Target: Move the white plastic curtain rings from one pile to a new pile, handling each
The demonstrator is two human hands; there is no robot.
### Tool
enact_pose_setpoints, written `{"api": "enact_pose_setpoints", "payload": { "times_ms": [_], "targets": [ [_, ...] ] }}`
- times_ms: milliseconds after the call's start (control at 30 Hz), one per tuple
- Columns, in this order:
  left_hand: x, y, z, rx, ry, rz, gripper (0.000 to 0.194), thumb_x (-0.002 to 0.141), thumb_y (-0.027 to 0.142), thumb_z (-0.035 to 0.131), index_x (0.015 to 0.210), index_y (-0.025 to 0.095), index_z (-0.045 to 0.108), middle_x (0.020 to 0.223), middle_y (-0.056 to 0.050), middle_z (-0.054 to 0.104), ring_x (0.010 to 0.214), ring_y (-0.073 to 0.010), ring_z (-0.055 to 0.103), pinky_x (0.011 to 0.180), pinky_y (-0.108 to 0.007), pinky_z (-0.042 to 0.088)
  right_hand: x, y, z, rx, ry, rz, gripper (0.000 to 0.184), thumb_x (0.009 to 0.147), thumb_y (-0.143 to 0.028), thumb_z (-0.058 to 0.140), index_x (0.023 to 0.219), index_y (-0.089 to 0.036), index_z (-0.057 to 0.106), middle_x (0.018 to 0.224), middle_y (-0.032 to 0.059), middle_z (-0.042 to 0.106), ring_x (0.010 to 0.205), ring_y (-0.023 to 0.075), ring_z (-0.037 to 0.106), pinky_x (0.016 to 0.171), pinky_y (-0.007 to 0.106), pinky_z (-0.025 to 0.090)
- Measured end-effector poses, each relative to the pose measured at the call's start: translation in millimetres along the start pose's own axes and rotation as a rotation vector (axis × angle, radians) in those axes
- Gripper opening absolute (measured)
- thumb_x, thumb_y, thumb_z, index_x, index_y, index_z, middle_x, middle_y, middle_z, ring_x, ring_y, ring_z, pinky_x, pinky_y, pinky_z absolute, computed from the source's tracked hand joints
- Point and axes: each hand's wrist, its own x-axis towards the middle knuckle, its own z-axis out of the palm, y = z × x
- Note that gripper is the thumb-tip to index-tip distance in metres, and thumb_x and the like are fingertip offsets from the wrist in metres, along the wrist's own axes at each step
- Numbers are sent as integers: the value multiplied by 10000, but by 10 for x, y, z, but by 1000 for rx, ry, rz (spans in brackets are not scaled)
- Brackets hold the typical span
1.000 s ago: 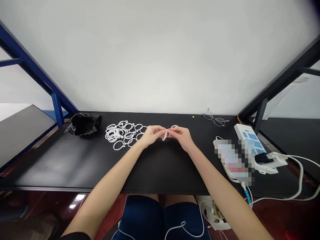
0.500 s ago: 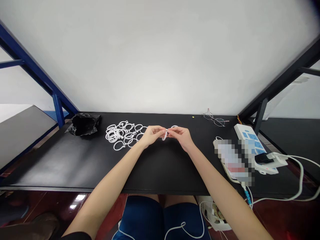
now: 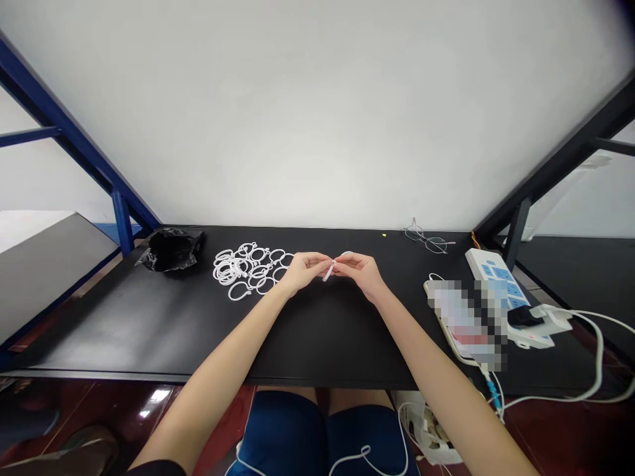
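White ring between the fingers of both hands, above black table.

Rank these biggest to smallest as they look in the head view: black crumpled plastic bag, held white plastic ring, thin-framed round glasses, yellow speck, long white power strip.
1. White power strip
2. Black bag
3. Glasses
4. Held white ring, seen nearly edge-on
5. Yellow speck

Phone: screen pixelated. White ring: partly hidden by fingertips. Second ring: mostly behind right hand. Black plastic bag: contents too dark to tell.
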Motion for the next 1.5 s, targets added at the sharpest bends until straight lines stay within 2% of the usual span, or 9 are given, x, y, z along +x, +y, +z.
{"api": "enact_pose_setpoints", "payload": {
  "times_ms": [200,333,467,800,1000,1167,1300,1400,1500],
  "targets": [
    [30,11,-107,217,23,30,372,824,436,626,1004,113,665,896,-111,724,780,-199,693,743,-340,560,23,-31,-48,-86,45,6,293,581,-343,830,778,-159,713,791,44,718,736,172,684,685,296,592],
    [14,92,-385,935,234,224,240,881,340,525,970,175,676,948,-84,693,881,-209,654,798,-324,508,80,27,-138,-197,163,23,268,576,-325,805,746,-147,700,731,45,703,642,157,663,612,288,594],
    [-26,125,-570,1347,379,117,248,877,329,506,1020,179,643,1000,-104,637,961,-246,613,753,-313,487,112,115,-188,-330,193,20,217,596,-316,754,712,-151,675,627,32,668,560,163,635,556,314,588],
    [-39,113,-539,1456,431,-148,233,868,213,446,1046,167,590,1010,-124,612,904,-257,612,706,-316,457,83,187,-187,-627,191,-167,116,694,-285,626,701,-178,671,549,22,622,501,172,595,524,322,537],
    [-73,196,-495,1428,458,-130,242,847,165,436,1007,181,617,924,-99,648,844,-238,623,687,-303,435,75,171,-177,-649,204,-192,131,713,-285,612,710,-167,669,632,47,644,542,169,597,518,307,534],
    [-73,235,-404,1276,593,85,207,866,221,449,961,184,630,941,-87,647,856,-217,615,693,-294,431,76,146,-156,-530,250,-140,199,709,-360,654,709,-162,668,623,41,634,532,156,585,486,287,532],
    [-9,187,-248,695,464,262,165,840,305,544,908,180,627,878,-63,667,810,-176,614,674,-269,457,80,102,-110,-288,213,-47,300,671,-430,721,773,-151,673,627,22,622,506,122,568,463,251,527],
    [22,146,-107,159,280,92,267,766,387,656,908,165,609,844,-58,676,753,-161,623,576,-233,459,63,76,-57,-202,83,-28,374,640,-431,768,874,-153,682,702,25,640,546,118,590,463,230,525],
    [15,126,-18,-125,159,-31,330,716,388,722,931,166,608,864,-43,676,733,-132,619,570,-213,472,44,76,-13,-185,1,-18,415,634,-440,778,924,-159,682,744,33,655,586,131,616,465,229,531]
  ]
}}
